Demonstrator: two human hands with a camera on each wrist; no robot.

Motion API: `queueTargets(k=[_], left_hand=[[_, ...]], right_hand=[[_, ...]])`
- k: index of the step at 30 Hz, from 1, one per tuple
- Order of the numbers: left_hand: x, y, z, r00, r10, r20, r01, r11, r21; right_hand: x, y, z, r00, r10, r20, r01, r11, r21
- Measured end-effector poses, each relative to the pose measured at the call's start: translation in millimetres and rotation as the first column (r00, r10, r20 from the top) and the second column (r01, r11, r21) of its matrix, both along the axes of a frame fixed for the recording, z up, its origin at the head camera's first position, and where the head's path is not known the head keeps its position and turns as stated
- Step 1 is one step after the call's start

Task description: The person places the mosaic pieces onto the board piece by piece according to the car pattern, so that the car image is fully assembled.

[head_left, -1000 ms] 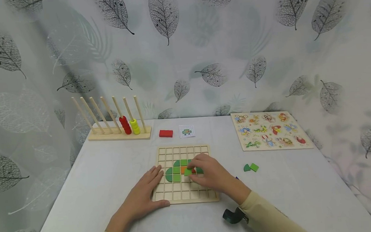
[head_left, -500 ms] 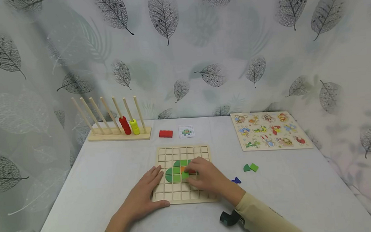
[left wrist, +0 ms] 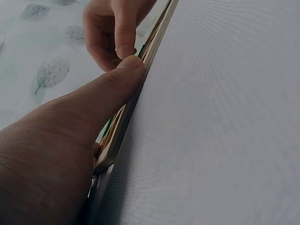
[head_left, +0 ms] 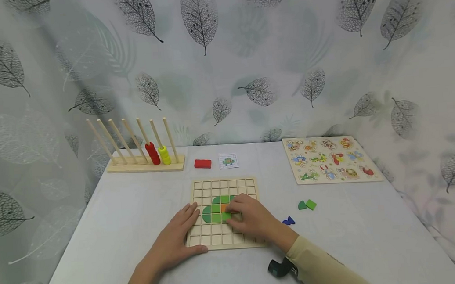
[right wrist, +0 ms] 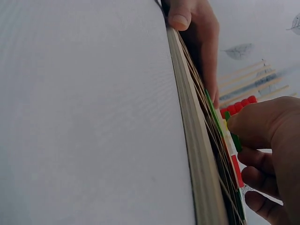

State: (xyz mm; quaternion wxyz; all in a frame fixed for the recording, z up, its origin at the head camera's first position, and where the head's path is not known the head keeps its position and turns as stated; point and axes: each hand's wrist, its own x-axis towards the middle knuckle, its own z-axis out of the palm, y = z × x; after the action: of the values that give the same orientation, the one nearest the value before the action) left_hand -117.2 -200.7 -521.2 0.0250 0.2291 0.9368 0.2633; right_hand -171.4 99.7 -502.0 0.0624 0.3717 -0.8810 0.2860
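Note:
A wooden grid board (head_left: 217, 240) lies flat on the table, with green, dark green and orange tiles (head_left: 215, 208) set in its squares. My left hand (head_left: 174, 234) rests at the board's left side, fingers straight along the edge and thumb at the near edge. Over the middle of the grid, my right hand (head_left: 254, 217) pinches a green square tile (right wrist: 233, 133) between thumb and fingers. In the right wrist view that tile stands tilted close over the board, near a red tile (right wrist: 237, 170). My right hand hides part of the pattern.
Right of the board lie blue pieces (head_left: 289, 221), a dark green piece (head_left: 302, 205) and a green square (head_left: 310, 204). Behind stand a peg abacus (head_left: 146, 166), a red block (head_left: 203, 163) and a picture card (head_left: 228, 161). An insect puzzle board (head_left: 331, 159) lies back right.
My right hand has moved slightly left and down with the green tile, lowering it toward the grid, and the blue pieces have come into view. The left hand stays put.

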Motion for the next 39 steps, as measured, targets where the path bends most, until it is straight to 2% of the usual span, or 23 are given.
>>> queueTargets(k=[9,18,27,39], left_hand=[[1.6,1.2,3.3,1.000,0.007,0.007,-0.007,1.000,0.008],[1.7,0.7,3.1,1.000,0.004,-0.004,-0.004,1.000,0.006],[2.3,1.0,3.5,0.999,-0.003,-0.032,0.003,1.000,0.015],[2.0,0.1,3.7,1.000,-0.004,-0.013,0.004,1.000,0.015]], right_hand=[[-0.5,-0.4,-7.3,1.000,-0.003,-0.001,0.003,0.999,0.035],[0.0,0.3,-7.0,1.000,-0.004,-0.022,0.005,0.998,0.070],[0.2,-0.4,-6.2,1.000,0.003,-0.025,-0.001,0.998,0.060],[-0.8,-0.6,-8.4,1.000,-0.006,-0.021,0.007,0.997,0.079]])
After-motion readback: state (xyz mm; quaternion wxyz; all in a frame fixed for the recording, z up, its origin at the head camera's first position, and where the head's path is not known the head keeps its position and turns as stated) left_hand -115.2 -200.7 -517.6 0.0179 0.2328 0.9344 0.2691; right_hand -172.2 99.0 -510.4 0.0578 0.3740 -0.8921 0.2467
